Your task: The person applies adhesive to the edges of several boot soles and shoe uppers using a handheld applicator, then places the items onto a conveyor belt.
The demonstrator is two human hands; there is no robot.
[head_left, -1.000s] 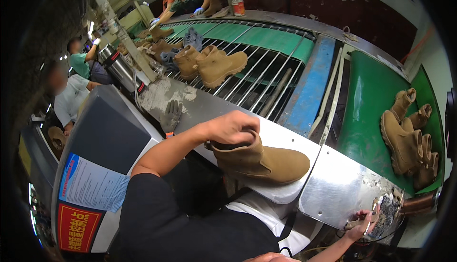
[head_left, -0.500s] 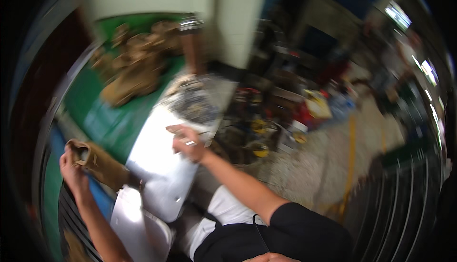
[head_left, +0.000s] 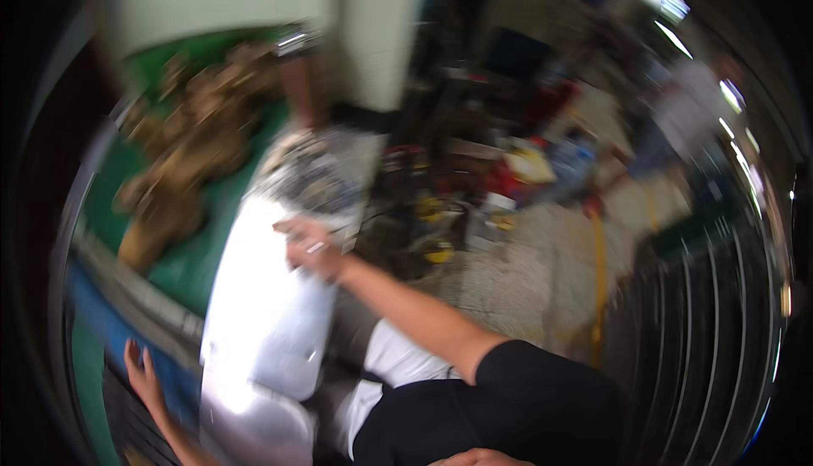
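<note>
My left hand (head_left: 144,375) is at the lower left beside the blue table edge, fingers stretched out and nothing in them. Over the bright metal plate (head_left: 267,305) is my right hand (head_left: 312,248), wearing a ring. Its forefinger reaches forward and the other fingers are loosely bent; blur softens them, and I see nothing held. A heap of tan work gloves (head_left: 207,136) lies on the green tabletop (head_left: 190,267), with one glove (head_left: 157,225) at its near end. Beyond my right hand, a greyish pile (head_left: 309,182) of small bits rests on the plate's far part.
An upright post (head_left: 301,85) with a shiny top rises behind the plate. Mixed clutter, including a yellow item (head_left: 529,165), covers the floor to the right. Dark slatted bars (head_left: 690,322) stand at the right. Another person (head_left: 686,115) is farther back.
My left hand has let go of the tan glove and drawn back nearer to me. That glove now appears at the heap's near end. My right hand stays over the plate; the view has shifted.
</note>
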